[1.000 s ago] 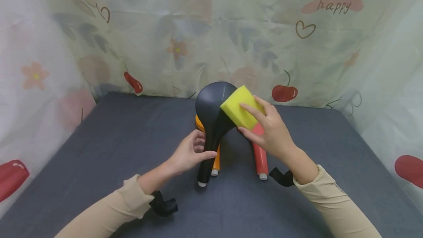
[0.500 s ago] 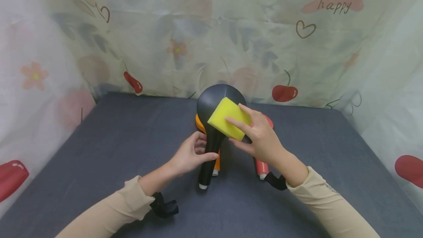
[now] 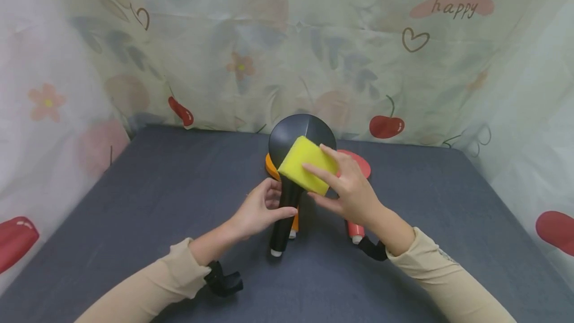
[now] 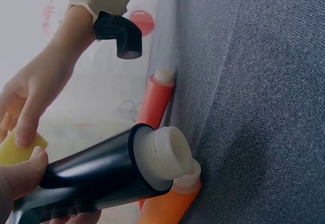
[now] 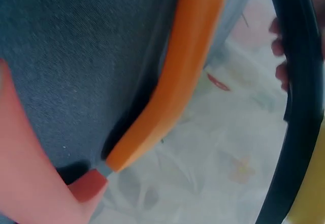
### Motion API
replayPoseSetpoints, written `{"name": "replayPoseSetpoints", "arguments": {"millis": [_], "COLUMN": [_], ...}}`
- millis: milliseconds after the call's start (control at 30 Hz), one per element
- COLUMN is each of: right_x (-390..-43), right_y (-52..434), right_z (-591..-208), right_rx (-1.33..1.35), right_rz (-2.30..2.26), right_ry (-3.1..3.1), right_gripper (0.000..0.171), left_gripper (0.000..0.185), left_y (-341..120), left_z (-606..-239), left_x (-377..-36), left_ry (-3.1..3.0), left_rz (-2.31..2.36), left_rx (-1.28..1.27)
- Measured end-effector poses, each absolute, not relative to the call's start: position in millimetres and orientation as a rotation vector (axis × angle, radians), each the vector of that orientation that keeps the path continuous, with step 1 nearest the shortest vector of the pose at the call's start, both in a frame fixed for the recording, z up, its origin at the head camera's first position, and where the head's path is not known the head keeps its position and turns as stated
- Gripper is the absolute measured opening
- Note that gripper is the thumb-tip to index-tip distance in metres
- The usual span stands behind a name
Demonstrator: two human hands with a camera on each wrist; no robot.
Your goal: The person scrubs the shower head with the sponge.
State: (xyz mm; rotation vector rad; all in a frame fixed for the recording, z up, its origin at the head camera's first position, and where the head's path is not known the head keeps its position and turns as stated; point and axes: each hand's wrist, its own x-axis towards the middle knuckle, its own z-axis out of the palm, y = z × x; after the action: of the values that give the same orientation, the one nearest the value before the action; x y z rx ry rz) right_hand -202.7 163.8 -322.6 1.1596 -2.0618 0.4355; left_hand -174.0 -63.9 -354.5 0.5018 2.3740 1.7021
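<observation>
A black handheld shower head (image 3: 284,136) is raised off the table, its round head at the far end. My left hand (image 3: 257,208) grips its handle, thumb across the top and fingers behind. In the left wrist view the handle's white threaded end (image 4: 170,153) faces the camera. My right hand (image 3: 354,188) holds a yellow sponge (image 3: 297,161) against the shower head, where the round head narrows into the handle. The sponge hides that part. Behind lie an orange shower head (image 5: 175,82), mostly covered, and a red shower head (image 3: 358,161), partly behind my right hand.
A dark grey cloth covers the table (image 3: 179,178). A patterned curtain (image 3: 202,74) hangs behind it and at both sides. Black straps with mounts (image 3: 224,283) are worn on both wrists, just above the table.
My right hand has moved the sponge left and down over the shower head, from its right edge toward the neck. My left hand keeps its grip and has hardly moved.
</observation>
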Motion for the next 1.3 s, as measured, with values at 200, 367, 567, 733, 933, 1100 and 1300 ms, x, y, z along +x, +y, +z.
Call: {"name": "replayPoseSetpoints", "arguments": {"millis": [200, 367, 567, 733, 933, 1100, 1300], "right_x": [-211, -221, -222, -225, -238, -238, -231], "right_y": [171, 181, 177, 175, 183, 179, 167], "right_z": [-321, -315, -316, -313, -305, -302, -299], "right_rx": [1.091, 0.814, 0.852, 0.863, 0.671, 0.689, 0.804], "right_rz": [0.441, 0.543, 0.567, 0.565, 0.708, 0.734, 0.670], "right_ry": [-2.067, -2.150, -2.127, -2.125, -2.164, -2.181, -2.212], "right_gripper": [0.050, 0.056, 0.051, 0.050, 0.045, 0.044, 0.045], "left_gripper": [0.050, 0.048, 0.048, 0.047, 0.046, 0.046, 0.048], "left_y": [-64, -63, -62, -62, -61, -60, -58], "left_z": [-354, -354, -355, -356, -354, -354, -354], "left_x": [-174, -172, -171, -171, -170, -170, -170], "left_ry": [2.355, 2.321, 2.344, 2.368, 2.366, 2.355, 2.379], "left_rz": [1.716, 1.730, 1.702, 1.692, 1.685, 1.683, 1.657], "left_rx": [0.491, 0.500, 0.499, 0.482, 0.479, 0.505, 0.454]}}
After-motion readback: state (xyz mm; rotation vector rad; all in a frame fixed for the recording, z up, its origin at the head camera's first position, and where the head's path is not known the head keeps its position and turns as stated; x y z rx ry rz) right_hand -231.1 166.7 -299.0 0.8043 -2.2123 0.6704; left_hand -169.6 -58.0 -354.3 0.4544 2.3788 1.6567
